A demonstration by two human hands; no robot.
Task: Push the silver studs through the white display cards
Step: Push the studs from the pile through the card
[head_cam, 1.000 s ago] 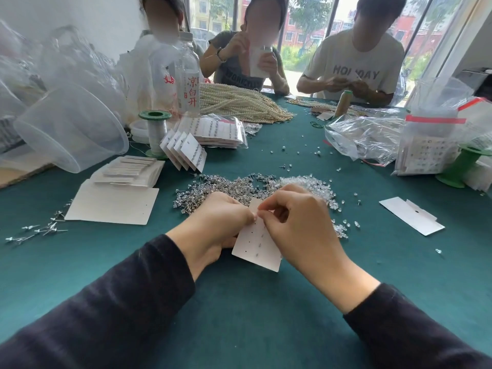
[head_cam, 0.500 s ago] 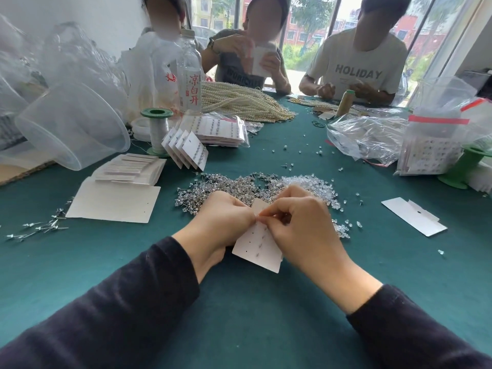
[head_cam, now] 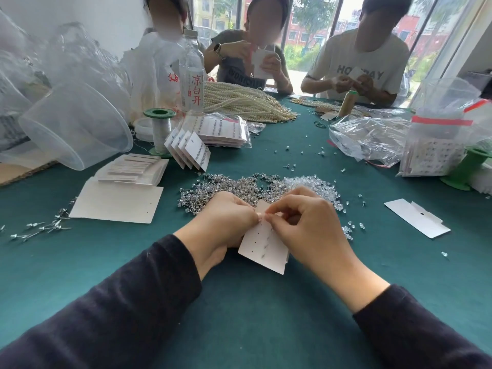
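your left hand (head_cam: 226, 222): fingers curled, pinching the left upper edge of the white display card (head_cam: 263, 246).
your right hand (head_cam: 306, 225): thumb and forefinger pressed together on the card's top; a stud may sit between them, but it is too small to tell.
card: held tilted just above the cloth, a few studs already through it, some holes bare.
silver studs (head_cam: 229, 187): a loose heap on the cloth just beyond your hands, touching a heap of clear backs (head_cam: 311, 185) on its right.
surface: a table under dark green cloth (head_cam: 266, 315), scattered with stray backs.
your left side: a large blank card (head_cam: 117, 203), a stack of cards (head_cam: 133, 169) on its far edge, loose pins (head_cam: 45, 227) near the edge, a clear plastic tub (head_cam: 77, 123) on its side.
middle: a fan of filled cards (head_cam: 191, 150), a green spool (head_cam: 159, 131), a water bottle (head_cam: 191, 75), pearl strands (head_cam: 245, 102).
your right side: a crumpled clear bag (head_cam: 370, 137), a lone card (head_cam: 416, 218).
room: three people sit at the far end, each with hands raised to a card; tall windows (head_cam: 306, 35) behind them show trees and red buildings in daylight.
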